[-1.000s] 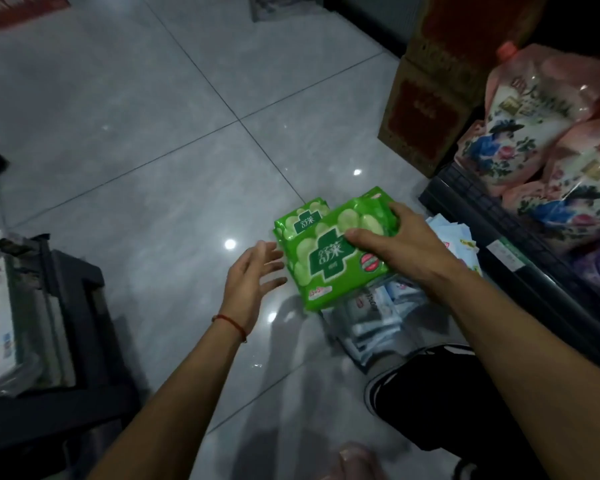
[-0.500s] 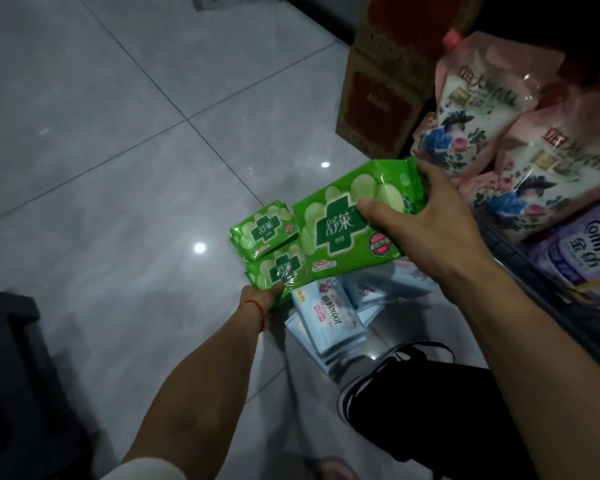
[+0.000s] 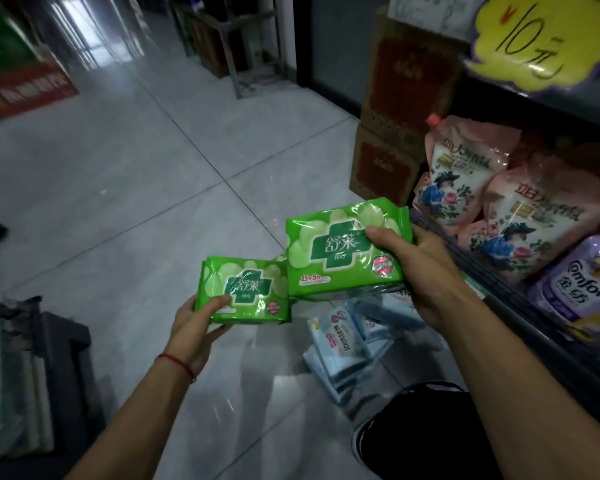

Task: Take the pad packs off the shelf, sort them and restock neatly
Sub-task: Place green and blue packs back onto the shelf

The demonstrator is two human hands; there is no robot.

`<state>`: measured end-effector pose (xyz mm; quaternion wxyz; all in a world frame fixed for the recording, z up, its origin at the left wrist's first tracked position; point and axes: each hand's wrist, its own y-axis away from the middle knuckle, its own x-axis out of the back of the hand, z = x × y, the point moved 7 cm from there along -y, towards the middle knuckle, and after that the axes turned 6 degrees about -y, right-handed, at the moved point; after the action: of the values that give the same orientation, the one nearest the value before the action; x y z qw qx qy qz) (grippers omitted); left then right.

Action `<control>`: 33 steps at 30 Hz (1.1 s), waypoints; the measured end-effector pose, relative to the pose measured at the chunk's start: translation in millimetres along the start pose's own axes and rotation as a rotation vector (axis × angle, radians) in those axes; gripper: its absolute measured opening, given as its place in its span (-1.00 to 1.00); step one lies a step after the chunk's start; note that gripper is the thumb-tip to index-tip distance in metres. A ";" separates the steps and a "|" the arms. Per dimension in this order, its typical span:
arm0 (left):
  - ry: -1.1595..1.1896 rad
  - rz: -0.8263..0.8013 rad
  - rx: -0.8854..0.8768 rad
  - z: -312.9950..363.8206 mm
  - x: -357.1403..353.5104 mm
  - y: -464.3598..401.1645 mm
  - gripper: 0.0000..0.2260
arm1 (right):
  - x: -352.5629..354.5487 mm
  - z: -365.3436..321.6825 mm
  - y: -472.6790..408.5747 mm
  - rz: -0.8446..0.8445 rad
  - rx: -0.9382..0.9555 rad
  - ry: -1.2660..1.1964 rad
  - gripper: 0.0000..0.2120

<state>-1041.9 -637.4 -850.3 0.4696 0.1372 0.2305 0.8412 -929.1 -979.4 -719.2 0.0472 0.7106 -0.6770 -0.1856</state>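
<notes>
Grey floor tiles (image 3: 125, 174) are lying underneath; left hand (image 3: 196, 323) is gripping a small green pack (image 3: 245, 292); right hand (image 3: 420, 268) is grasping a larger green pack (image 3: 340, 251); pale blue packs (image 3: 347, 337) are lying below.

Dim light, glare on floor (image 3: 125, 174), blurred, warped edges.
</notes>
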 end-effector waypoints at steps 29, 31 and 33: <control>0.144 -0.965 -0.525 305.0 -523.4 255.8 -0.43 | 339.4 -215.2 179.3 0.666 0.621 -0.274 -0.74; 0.139 -1.025 -0.517 312.6 -555.8 265.7 -0.43 | 355.6 -216.5 188.0 0.725 0.652 -0.261 -0.80; 0.147 -1.066 -0.485 316.8 -585.8 275.8 -0.43 | 368.4 -215.2 196.2 0.758 0.666 -0.248 -0.78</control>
<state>-795.2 -1180.1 -445.1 0.8284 -0.1676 0.1007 0.5249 -1038.6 -1395.5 -531.0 -0.1981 0.3645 -0.9098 -0.0128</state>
